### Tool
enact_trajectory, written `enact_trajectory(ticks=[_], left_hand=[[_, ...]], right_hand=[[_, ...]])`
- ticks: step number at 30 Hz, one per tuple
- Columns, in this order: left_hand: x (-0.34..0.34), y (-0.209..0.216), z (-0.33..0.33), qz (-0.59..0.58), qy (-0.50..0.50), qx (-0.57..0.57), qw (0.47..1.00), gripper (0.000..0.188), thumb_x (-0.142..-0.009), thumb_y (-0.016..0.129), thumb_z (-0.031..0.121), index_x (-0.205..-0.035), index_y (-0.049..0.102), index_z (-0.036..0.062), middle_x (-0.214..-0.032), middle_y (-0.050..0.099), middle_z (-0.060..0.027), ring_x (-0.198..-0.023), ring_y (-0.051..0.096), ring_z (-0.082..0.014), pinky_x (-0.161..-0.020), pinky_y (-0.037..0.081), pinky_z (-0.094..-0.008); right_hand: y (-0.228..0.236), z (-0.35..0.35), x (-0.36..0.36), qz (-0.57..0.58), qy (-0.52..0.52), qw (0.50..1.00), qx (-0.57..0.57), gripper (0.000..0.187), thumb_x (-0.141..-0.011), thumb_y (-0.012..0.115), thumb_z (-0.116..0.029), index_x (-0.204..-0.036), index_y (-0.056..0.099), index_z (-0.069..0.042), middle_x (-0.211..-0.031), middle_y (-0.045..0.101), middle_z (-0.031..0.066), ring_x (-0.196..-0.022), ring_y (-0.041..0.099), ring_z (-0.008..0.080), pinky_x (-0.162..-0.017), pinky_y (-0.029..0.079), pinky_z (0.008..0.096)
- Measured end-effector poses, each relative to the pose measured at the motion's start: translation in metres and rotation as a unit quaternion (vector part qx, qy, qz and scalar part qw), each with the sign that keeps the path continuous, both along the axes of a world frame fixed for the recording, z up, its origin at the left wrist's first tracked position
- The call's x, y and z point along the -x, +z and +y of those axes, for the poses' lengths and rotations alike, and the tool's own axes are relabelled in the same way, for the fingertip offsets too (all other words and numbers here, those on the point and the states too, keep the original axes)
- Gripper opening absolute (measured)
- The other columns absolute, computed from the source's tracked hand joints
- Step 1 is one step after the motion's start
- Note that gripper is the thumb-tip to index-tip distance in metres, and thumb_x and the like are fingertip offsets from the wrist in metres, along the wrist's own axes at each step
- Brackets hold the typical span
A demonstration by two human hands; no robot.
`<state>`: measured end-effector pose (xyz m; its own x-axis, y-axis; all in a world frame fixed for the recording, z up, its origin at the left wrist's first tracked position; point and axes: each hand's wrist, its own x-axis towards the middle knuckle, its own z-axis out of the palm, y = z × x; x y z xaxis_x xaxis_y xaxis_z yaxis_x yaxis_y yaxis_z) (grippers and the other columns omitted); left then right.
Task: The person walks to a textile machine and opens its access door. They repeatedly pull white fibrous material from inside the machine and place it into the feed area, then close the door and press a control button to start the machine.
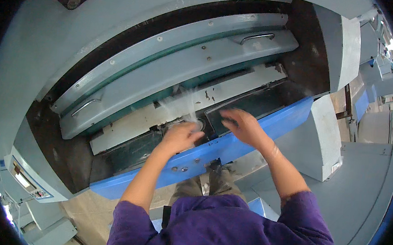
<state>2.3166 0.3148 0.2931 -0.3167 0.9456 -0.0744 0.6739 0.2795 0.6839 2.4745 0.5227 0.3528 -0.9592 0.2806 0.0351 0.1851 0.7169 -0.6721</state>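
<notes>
A thin, wispy white fibre web (182, 104) hangs from the middle of the machine and narrows toward my left hand. My left hand (180, 137) is closed at the fibre's lower end, its fingertips partly blurred, beside a small round metal fitting (201, 123). To the right, my right hand (244, 127) hovers over a dark recessed panel (247, 109), its fingers bent and apart from the thumb, with nothing visible in them. Both hands are above the blue front rail (217, 150).
Behind the hands runs a worn pale bar (235, 85), under a long grey cover (177, 71) with two metal handles (257, 37). Dark side walls (308, 53) close the recess. A small control panel (24, 178) sits at the left, and a grey box (312, 135) stands at the right.
</notes>
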Motion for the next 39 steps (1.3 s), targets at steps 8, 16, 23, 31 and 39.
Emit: enact_trajectory(ticks=[8,16,23,31,39], left_hand=[[0.075,-0.096,0.022,0.223,0.41,0.294,0.834,0.055,-0.087,0.042,0.051,-0.107,0.062,0.0033,-0.134,0.041,-0.0231,-0.125,0.037,-0.0373,-0.099,0.026,-0.0528],[0.048,-0.091,0.006,-0.064,0.138,-0.044,0.987,0.023,-0.09,0.043,0.016,-0.096,0.059,0.0008,-0.103,0.057,-0.0235,-0.098,0.053,-0.0396,-0.083,0.044,-0.0446],[0.018,-0.045,0.0,-0.065,0.006,0.04,0.997,0.022,-0.089,0.044,0.014,-0.1,0.059,0.0026,-0.101,0.059,-0.0225,-0.094,0.055,-0.0406,-0.082,0.045,-0.0453],[0.015,-0.03,-0.006,-0.088,0.085,0.077,0.989,0.029,-0.091,0.048,0.028,-0.1,0.063,0.0051,-0.1,0.062,-0.0192,-0.093,0.058,-0.0357,-0.081,0.046,-0.041],[0.082,-0.079,0.048,0.065,0.362,0.258,0.893,0.093,-0.082,0.027,0.072,-0.135,0.037,-0.0039,-0.135,0.042,-0.0262,-0.126,0.037,-0.0406,-0.105,0.022,-0.0477]], right_hand=[[-0.171,-0.037,0.189,-0.117,-0.101,0.96,-0.233,0.036,-0.085,0.051,-0.036,-0.102,0.062,-0.006,-0.106,0.062,0.0192,-0.102,0.057,0.0348,-0.1,0.033,0.0491],[-0.139,-0.03,0.142,0.066,0.092,0.984,0.139,0.018,-0.082,0.057,-0.024,-0.093,0.065,-0.011,-0.086,0.065,0.0162,-0.083,0.061,0.0356,-0.074,0.049,0.0442],[-0.107,-0.045,0.153,-0.091,0.002,0.992,-0.088,0.041,-0.087,0.05,-0.046,-0.111,0.06,-0.015,-0.114,0.061,0.013,-0.11,0.054,0.0314,-0.098,0.035,0.0508],[-0.121,-0.061,0.186,-0.24,0.129,0.942,-0.195,0.04,-0.083,0.052,-0.015,-0.121,0.053,-0.003,-0.126,0.053,0.0151,-0.119,0.048,0.0281,-0.106,0.026,0.0505],[-0.099,-0.064,0.09,0.013,0.194,0.954,-0.23,0.031,-0.074,0.06,-0.014,-0.103,0.06,-0.003,-0.105,0.06,0.0115,-0.103,0.057,0.0241,-0.1,0.037,0.0377]])
